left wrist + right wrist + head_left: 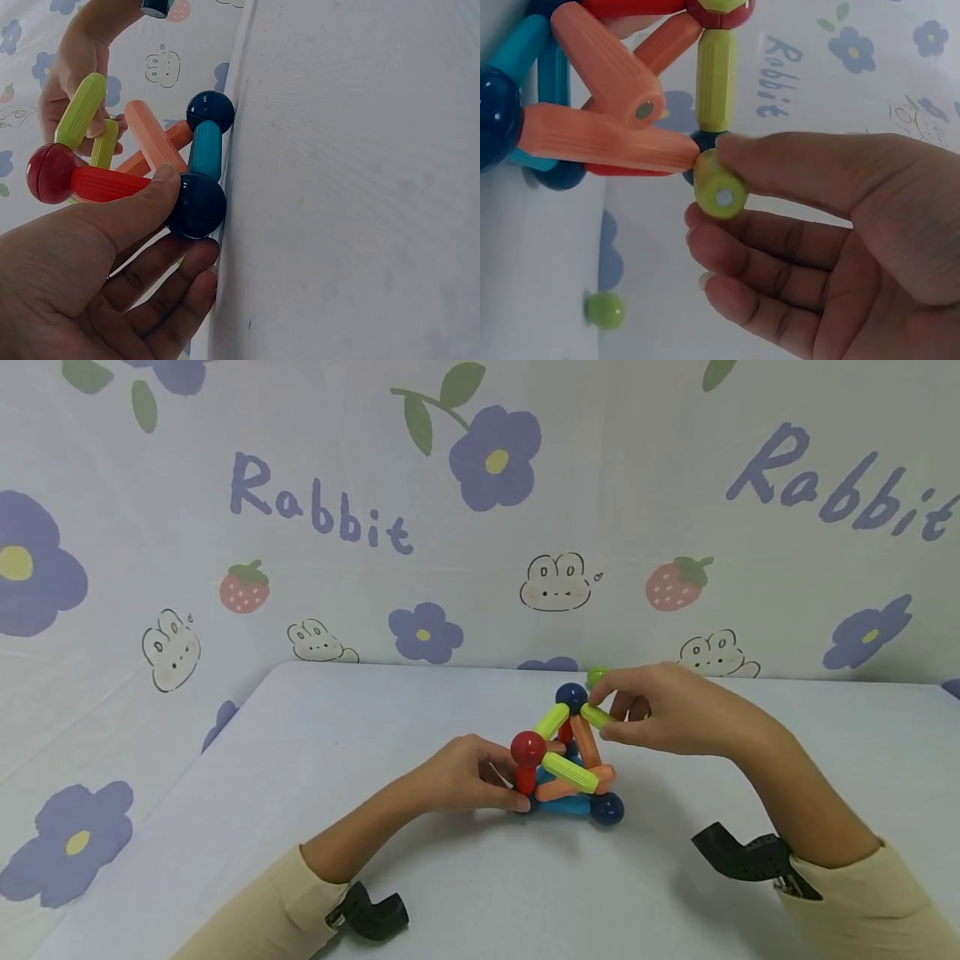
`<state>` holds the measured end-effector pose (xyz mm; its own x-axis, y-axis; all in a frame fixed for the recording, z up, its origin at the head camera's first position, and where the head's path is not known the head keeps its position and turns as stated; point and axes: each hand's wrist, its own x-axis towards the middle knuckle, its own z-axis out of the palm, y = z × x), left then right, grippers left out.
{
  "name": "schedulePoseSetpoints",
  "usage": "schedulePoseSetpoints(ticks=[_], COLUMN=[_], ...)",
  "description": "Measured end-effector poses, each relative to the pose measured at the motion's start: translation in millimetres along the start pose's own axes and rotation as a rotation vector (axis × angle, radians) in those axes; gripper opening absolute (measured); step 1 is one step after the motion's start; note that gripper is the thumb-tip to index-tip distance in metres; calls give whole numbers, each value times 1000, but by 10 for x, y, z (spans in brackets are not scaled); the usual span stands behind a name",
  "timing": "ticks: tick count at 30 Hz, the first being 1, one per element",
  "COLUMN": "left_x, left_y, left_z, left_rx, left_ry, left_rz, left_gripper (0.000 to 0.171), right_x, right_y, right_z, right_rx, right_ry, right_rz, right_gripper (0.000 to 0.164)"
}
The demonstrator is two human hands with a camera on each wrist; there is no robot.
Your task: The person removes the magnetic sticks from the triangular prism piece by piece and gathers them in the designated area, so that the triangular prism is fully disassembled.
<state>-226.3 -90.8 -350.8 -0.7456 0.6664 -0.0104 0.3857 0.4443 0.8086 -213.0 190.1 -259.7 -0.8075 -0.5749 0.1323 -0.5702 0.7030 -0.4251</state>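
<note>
Rod-and-ball frame [585, 742] on tabletop [337, 718], well in from side edges, both hands on it.
Left hand [465, 772]: thumb and fingers pinch lower dark blue ball [199, 206]; tabletop stretches wide to the left. Right hand [667, 706]: thumb and index nearly together, pinching yellow-green rod [597, 716] by top dark blue ball [572, 697]. Green ball [597, 676] near far edge; printed cloth [337, 443] beyond.

Plain beige sleeves [258, 906] clothe both forearms, a curved matte-black bracket [378, 918] fixed at each cuff.

Left grip [467, 774] low, right grip [670, 710] higher
</note>
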Motion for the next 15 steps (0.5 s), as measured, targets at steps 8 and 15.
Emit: schedulePoseSetpoints(ticks=[8,15], left_x=[8,5], left_y=[-5,-1], left_z=[3,0], left_rx=[26,16], left_ry=[2,3], left_rz=[16,11], left_gripper=[29,27], right_x=[-15,-1], right_y=[87,116], right_z=[-12,-5], right_rx=[-8,-60], right_ry=[23,71], right_rz=[-2,-21], right_gripper=[25,26])
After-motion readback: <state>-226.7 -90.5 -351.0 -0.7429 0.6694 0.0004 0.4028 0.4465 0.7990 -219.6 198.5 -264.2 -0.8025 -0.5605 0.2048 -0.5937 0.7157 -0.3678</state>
